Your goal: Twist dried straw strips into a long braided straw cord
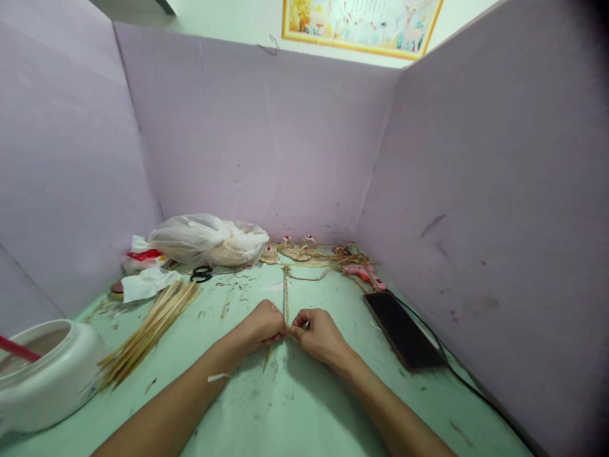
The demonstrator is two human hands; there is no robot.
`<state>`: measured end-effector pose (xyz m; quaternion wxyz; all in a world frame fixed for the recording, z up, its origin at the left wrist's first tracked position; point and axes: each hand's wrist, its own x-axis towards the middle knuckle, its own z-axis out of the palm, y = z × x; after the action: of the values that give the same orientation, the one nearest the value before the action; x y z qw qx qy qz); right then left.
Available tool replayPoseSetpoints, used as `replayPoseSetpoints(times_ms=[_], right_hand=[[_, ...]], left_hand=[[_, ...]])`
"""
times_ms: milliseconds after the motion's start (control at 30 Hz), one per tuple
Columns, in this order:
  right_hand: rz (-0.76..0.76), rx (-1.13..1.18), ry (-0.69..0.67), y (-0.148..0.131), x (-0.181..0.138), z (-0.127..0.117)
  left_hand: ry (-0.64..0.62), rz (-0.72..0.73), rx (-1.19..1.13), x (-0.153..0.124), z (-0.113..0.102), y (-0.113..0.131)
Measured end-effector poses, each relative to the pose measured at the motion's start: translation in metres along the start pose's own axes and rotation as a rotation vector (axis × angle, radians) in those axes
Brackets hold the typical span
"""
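A thin braided straw strand (287,295) runs from the back of the green table straight toward me. At its near end my left hand (266,322) is closed with the fingers curled round it, and a pale straw tip (268,358) pokes out below. My right hand (316,333) meets it there, thumb and forefinger pinched at the same end of the braid. The fingertips of both hands almost touch. Exactly how the straws lie between the fingers is too small to make out.
Left: a bundle of flat straws (152,333), a white pot (52,374), black-handled scissors (202,274) and a stuffed plastic bag (209,240). Right: a dark phone (404,330), a black cable (469,384) and a pink tool (364,275). Woven straw pieces (295,252) lie at the back. Lilac panels (257,139) enclose the table.
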<state>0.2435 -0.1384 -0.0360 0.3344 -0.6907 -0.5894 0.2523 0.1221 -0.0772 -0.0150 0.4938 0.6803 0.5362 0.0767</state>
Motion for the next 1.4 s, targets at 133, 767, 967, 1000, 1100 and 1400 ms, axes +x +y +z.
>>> replayPoseSetpoints(times_ms=[133,767,967,1000,1100,1400], right_hand=[[0.029,-0.158,-0.011,-0.014,-0.015,-0.005],[0.333,0.612,-0.206,-0.017,-0.004,0.004],[0.364,0.661,-0.206,-0.015,-0.001,0.004],[0.371,0.667,-0.201,-0.014,0.0,0.005],[0.377,0.619,-0.157,-0.01,0.003,0.007],[0.343,0.408,-0.221,-0.008,0.005,0.006]], left_hand=[[-0.013,-0.026,-0.073,-0.002,0.005,-0.001],[-0.107,0.151,-0.258,-0.003,-0.001,-0.006],[-0.143,0.188,-0.203,0.002,-0.002,-0.009],[-0.137,0.192,-0.189,0.002,-0.002,-0.009],[-0.113,0.199,-0.143,-0.001,-0.002,-0.008],[0.068,0.182,0.257,-0.005,-0.002,-0.01]])
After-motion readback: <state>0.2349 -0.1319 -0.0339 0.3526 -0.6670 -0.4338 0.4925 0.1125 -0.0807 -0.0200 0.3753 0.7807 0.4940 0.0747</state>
